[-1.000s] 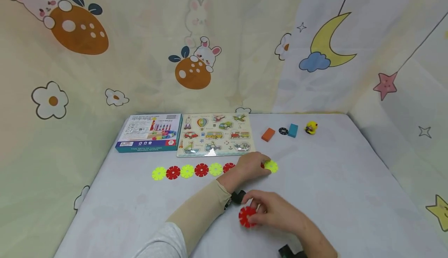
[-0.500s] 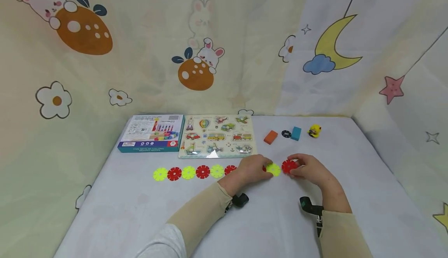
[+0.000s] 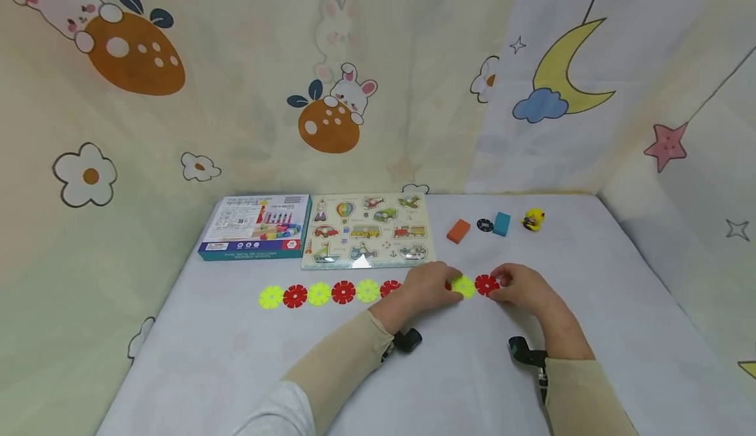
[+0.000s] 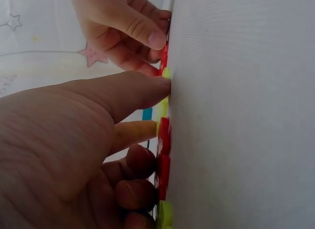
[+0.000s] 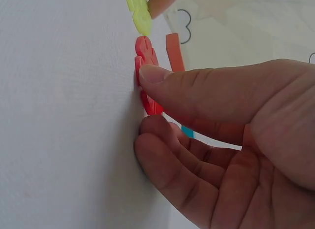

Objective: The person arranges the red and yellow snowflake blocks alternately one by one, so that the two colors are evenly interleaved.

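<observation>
A row of notched plastic discs, alternating yellow-green and red, lies across the white table. In the head view my left hand (image 3: 422, 291) reaches over the row and hides part of it. Its thumb and forefinger hold a yellow-green disc (image 3: 464, 286) by opposite edges, flat on the table; a red disc (image 4: 164, 135) sits under the other fingers. My right hand (image 3: 525, 289) pinches another red disc (image 3: 486, 285) at the row's right end, thumb (image 5: 155, 75) on its near edge. That disc lies right beside the yellow-green one, with a narrow gap in the right wrist view.
Behind the row lie a boxed toy set (image 3: 255, 227) and a picture puzzle board (image 3: 367, 231). Further right are an orange block (image 3: 458, 231), a black round chip (image 3: 485, 225), a blue block (image 3: 501, 224) and a small yellow duck (image 3: 533, 219).
My right hand has carried the red disc from near the table's front up to the row's right end, then closer to the yellow-green disc. My left hand has stayed at the row.
</observation>
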Demonstrator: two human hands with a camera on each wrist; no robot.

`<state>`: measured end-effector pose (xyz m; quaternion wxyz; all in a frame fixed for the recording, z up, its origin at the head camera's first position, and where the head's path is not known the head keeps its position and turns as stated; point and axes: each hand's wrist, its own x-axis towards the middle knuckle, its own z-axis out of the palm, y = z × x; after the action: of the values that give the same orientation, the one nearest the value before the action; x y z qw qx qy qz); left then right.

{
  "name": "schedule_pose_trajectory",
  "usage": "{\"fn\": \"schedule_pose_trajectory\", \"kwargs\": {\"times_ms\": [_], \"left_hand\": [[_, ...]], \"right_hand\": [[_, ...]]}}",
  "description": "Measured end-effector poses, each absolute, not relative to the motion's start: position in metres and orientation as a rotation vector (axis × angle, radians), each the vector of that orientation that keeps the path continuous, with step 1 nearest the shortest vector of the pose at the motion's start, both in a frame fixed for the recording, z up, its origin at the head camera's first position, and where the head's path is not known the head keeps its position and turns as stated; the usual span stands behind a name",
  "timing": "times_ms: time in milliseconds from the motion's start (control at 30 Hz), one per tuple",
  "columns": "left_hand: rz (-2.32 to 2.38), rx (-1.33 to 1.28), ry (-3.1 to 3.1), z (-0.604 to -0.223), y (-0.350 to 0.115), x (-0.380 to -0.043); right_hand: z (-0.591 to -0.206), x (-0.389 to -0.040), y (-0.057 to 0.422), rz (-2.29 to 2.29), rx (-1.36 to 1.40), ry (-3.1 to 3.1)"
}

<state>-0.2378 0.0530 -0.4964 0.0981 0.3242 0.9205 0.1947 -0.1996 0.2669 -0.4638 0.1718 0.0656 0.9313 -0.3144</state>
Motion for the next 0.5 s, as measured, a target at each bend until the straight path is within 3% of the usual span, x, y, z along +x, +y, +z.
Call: {"fn": "schedule_pose_trajectory", "kwargs": {"times_ms": [500], "left_hand": [[0.413,1.021,2.797,-0.484,0.048,-0.231]], "right_hand": [[-0.448,-0.197,0.267,-0.803,0.074,2.736]]}}
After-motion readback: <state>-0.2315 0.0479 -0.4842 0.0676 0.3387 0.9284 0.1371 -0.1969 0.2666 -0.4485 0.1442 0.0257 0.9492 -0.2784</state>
